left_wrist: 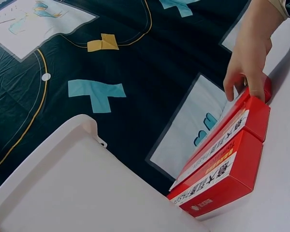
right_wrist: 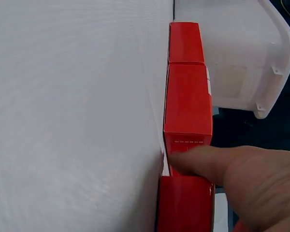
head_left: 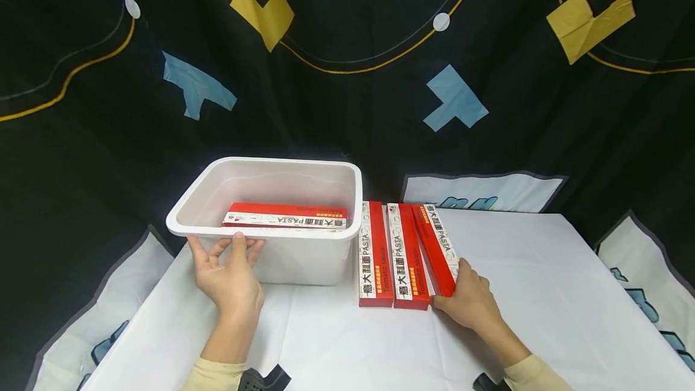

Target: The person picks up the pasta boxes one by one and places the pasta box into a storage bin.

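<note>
A white plastic bin point(head_left: 309, 258) stands on the table's left half. Inside lies at least one red and white pasta box point(head_left: 288, 210); the bin's front wall hides the lower part. My left hand point(head_left: 230, 276) holds the bin's front rim near its left corner, palm up. Right of the bin, two pasta boxes lie lengthwise, a left one point(head_left: 376, 258) and a middle one point(head_left: 407, 258). Beside them a third pasta box point(head_left: 437, 246) lies at an angle. My right hand point(head_left: 471, 300) grips its near end, thumb toward the middle box point(right_wrist: 188, 101).
A white cloth covers the table point(head_left: 347, 349). Behind it hangs a black curtain point(head_left: 347, 119) with yellow and blue patches. White printed panels show at the back point(head_left: 483, 192) and on the right side point(head_left: 651, 282).
</note>
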Motion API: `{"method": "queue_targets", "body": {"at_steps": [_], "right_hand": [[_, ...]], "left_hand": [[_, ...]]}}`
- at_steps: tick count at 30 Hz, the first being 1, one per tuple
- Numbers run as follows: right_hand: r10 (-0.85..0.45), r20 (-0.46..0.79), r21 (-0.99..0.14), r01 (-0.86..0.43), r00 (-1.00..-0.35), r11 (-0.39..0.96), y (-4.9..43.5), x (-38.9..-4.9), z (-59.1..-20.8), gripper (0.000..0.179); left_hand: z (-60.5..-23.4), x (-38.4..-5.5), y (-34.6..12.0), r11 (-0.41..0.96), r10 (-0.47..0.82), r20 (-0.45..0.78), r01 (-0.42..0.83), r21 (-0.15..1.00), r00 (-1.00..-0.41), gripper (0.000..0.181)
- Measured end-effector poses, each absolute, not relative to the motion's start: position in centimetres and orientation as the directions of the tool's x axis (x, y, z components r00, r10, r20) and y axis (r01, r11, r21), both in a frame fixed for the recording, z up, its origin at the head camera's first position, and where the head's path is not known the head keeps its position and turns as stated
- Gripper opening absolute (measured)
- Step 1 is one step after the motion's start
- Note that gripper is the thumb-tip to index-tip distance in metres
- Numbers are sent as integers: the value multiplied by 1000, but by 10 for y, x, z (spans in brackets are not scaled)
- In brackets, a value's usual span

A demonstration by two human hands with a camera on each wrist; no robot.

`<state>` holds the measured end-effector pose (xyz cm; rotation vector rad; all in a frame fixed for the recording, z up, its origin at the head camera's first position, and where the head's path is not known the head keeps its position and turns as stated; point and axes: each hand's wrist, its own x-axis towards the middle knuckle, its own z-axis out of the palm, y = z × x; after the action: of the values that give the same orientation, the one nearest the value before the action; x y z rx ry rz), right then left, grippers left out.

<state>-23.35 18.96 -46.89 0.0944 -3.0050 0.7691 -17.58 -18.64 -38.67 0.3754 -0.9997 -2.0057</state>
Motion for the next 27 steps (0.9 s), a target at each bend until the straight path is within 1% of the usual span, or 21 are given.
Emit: {"method": "queue_targets", "body": {"at_steps": [3, 7, 14, 19, 24, 27], "right_hand": [[-5, 60, -532, -36, -998, 846, 193, -232, -466, 94], [77, 84, -617, 9, -994, 787, 201, -232, -453, 88], [221, 130, -803, 28, -967, 595, 215, -226, -427, 81], [277, 148, -844, 24, -949, 535, 223, -222, -416, 76], [279, 131, -872, 24, -951, 490, 230, -219, -412, 70], [282, 110, -878, 40, -953, 477, 234, -217, -408, 73]], "left_hand": [[-388, -175, -186, -323, -790, 103, 552, 769, -605, 93], [-388, -176, -185, -331, -793, 98, 560, 759, -601, 93], [-387, -176, -185, -323, -811, 99, 582, 747, -577, 93], [-388, -175, -186, -319, -798, 109, 569, 758, -593, 93], [-389, -175, -187, -318, -786, 117, 559, 766, -607, 94], [-389, -175, -186, -320, -782, 112, 549, 772, -613, 94]]}}
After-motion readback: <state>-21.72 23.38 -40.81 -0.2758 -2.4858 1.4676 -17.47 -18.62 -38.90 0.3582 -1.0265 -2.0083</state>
